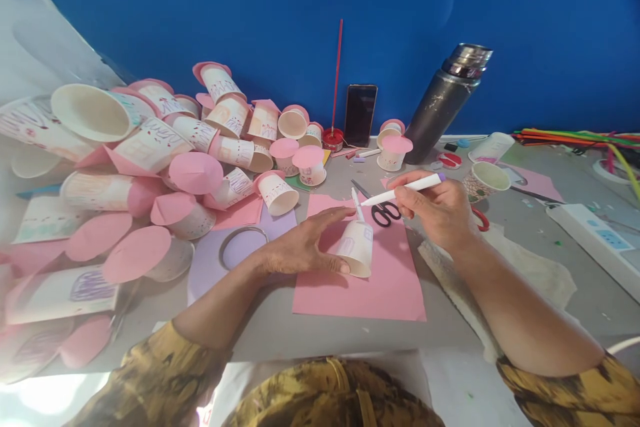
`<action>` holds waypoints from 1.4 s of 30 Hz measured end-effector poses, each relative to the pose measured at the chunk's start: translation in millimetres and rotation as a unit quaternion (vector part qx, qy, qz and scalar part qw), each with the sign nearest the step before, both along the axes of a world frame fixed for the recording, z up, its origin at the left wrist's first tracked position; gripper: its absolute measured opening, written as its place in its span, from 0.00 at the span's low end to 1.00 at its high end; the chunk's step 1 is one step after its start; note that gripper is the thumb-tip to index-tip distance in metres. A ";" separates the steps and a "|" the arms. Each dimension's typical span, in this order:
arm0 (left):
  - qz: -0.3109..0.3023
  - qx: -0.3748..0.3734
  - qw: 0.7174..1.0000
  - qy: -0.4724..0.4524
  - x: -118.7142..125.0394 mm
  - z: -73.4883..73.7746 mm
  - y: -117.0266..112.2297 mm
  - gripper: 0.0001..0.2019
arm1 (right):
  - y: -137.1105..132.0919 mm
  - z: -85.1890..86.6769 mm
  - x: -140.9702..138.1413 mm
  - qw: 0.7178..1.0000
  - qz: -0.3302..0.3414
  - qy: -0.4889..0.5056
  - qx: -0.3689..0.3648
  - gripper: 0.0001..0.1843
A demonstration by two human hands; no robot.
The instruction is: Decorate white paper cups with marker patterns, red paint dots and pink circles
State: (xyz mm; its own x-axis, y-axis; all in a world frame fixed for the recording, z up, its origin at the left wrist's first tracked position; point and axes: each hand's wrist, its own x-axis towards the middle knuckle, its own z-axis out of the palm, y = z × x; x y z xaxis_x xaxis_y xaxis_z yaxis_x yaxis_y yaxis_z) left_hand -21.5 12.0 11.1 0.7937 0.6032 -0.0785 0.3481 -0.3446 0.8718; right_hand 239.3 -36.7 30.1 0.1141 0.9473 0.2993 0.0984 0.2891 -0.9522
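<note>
My left hand [305, 247] is closed around a white paper cup [356, 248] lying on its side on a pink paper sheet [370, 287]. A white pen cap [357, 204] sticks up just above the cup, near my fingers. My right hand [440, 210] grips a white marker with a purple end [405, 188], its tip pointing left toward the cup. Black-handled scissors [383, 210] lie on the pink sheet between my hands.
A big heap of decorated paper cups with pink lids [190, 147] fills the left. A tape ring [243, 243], a phone [360, 113], a steel flask [445, 100], more cups [485, 180], coloured straws [580, 137] and a power strip [595, 233] lie around.
</note>
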 end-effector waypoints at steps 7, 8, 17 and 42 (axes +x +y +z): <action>0.046 0.020 0.997 -0.063 2.6 -9.7 1.9 0.46 | 0.5 -2.2 3.5 0.999 0.029 0.036 0.003 0.09; 0.054 0.041 0.995 -0.074 1.6 -11.6 3.2 0.46 | -0.8 -1.8 2.9 0.999 0.035 0.036 0.007 0.09; 0.130 0.174 0.971 -0.099 1.3 -16.4 4.5 0.39 | -21.6 -0.8 -14.4 0.970 0.012 -0.211 0.123 0.02; 0.152 0.173 0.968 -0.098 3.5 -11.0 0.4 0.37 | -18.7 0.3 -17.9 0.943 0.020 -0.285 0.172 0.03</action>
